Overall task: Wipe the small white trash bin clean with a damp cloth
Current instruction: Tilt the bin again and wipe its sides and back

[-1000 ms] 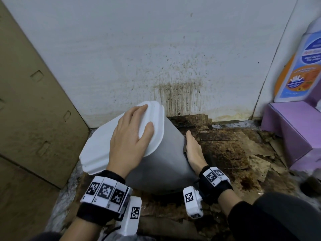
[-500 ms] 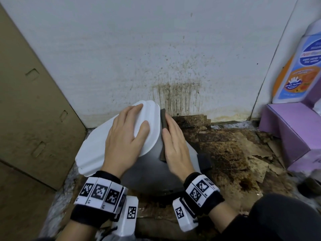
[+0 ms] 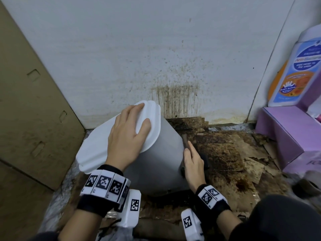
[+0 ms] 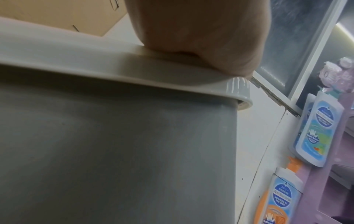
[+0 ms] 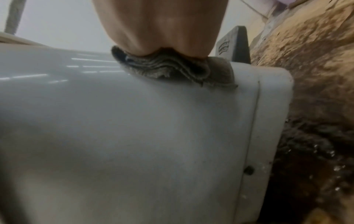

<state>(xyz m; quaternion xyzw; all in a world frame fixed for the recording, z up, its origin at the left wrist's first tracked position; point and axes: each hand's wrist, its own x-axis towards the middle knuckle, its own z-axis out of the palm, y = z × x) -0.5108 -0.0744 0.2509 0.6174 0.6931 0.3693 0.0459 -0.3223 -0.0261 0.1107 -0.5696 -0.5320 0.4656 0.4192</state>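
Observation:
The small white trash bin [image 3: 161,160] stands tilted toward the left on the stained floor, its white lid [image 3: 97,145] closed. My left hand [image 3: 128,134] lies flat on the lid with straight fingers, and its palm [image 4: 201,37] rests on the lid's edge. My right hand [image 3: 192,160] presses a dark grey cloth [image 5: 172,68] against the bin's right side [image 5: 134,136]. In the head view only a strip of the cloth [image 3: 185,141] shows past the fingertips. The bin's dark pedal [image 5: 233,45] sticks out beyond the cloth.
A stained white wall [image 3: 156,58] stands right behind the bin. A cardboard sheet [image 3: 29,110] leans at the left. At the right are a purple box [image 3: 291,136] and soap bottles [image 3: 295,66]. Torn, wet brown cardboard [image 3: 225,153] covers the floor.
My right hand with the cloth went from low on the bin's right side up to just under the lid, then slid back down the side. The left hand stayed on the lid.

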